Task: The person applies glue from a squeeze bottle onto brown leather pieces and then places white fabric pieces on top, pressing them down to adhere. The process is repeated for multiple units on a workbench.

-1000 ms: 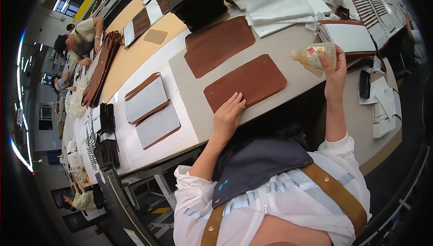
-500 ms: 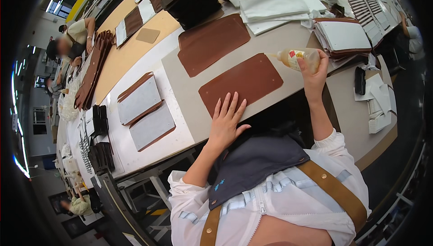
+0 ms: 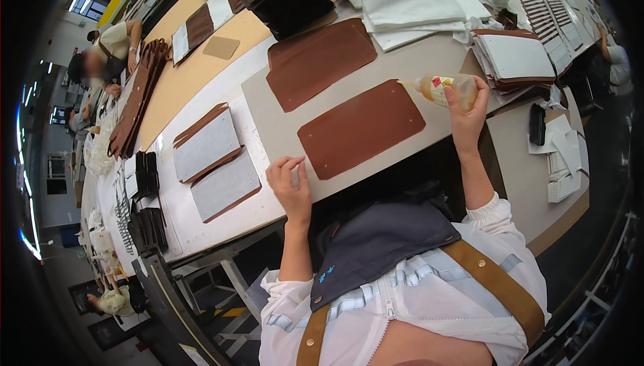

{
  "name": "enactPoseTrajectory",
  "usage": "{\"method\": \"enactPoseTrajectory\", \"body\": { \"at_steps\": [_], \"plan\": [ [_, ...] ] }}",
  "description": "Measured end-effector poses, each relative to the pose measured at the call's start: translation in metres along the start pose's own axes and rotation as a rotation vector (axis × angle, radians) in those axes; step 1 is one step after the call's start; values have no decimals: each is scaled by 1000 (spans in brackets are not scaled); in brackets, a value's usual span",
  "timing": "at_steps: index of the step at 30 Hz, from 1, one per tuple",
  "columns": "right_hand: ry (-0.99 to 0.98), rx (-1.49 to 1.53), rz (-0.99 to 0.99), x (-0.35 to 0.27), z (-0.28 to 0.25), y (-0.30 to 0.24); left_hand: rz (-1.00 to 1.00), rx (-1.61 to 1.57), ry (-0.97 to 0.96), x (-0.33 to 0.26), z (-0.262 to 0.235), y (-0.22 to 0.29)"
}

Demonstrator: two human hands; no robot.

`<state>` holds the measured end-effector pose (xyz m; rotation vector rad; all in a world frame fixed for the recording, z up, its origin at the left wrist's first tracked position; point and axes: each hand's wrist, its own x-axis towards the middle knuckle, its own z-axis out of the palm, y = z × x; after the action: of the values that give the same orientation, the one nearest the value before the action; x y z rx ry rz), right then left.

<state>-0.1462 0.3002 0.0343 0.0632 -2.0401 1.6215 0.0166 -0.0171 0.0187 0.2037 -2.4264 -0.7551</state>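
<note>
Right hand (image 3: pixel 466 108) grips glue bottle (image 3: pixel 446 88), nozzle aimed at leather panel (image 3: pixel 361 128) from its 2 o'clock corner. Left hand (image 3: pixel 290 181), fingers loosely spread, rests on grey board (image 3: pixel 282 125) at panel's 8 o'clock. No glue visible on panel; gluing looks not yet done.

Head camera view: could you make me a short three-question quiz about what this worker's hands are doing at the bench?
1. True or false: the right hand holds a small squeeze bottle with its nozzle pointing toward the near brown leather panel.
2. Where does the left hand rest? A) on the grey board beside the panel B) on the stack of white sheets C) in the lap
3. Fill in: a second brown panel lies ____ the near one, farther from the worker.

Key: 1 true; 2 A; 3 beyond
</note>
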Motion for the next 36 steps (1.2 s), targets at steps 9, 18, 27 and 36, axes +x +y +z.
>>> {"method": "enactPoseTrajectory", "body": {
  "at_steps": [9, 18, 27, 36],
  "plan": [
    [-17, -44, -58, -2, 1, -7, -136, 32, 150, -26, -9, -30],
    [-55, -78, -114, -10, 9, -9, -82, 96, 166, -20, -7, -23],
    [-170, -38, -140, -27, 27, -24, -75, 90, 159, -20, -7, -24],
    [-319, 137, -125, -47, 52, -43, -64, 107, 183, -20, -7, -23]
  ]
}}
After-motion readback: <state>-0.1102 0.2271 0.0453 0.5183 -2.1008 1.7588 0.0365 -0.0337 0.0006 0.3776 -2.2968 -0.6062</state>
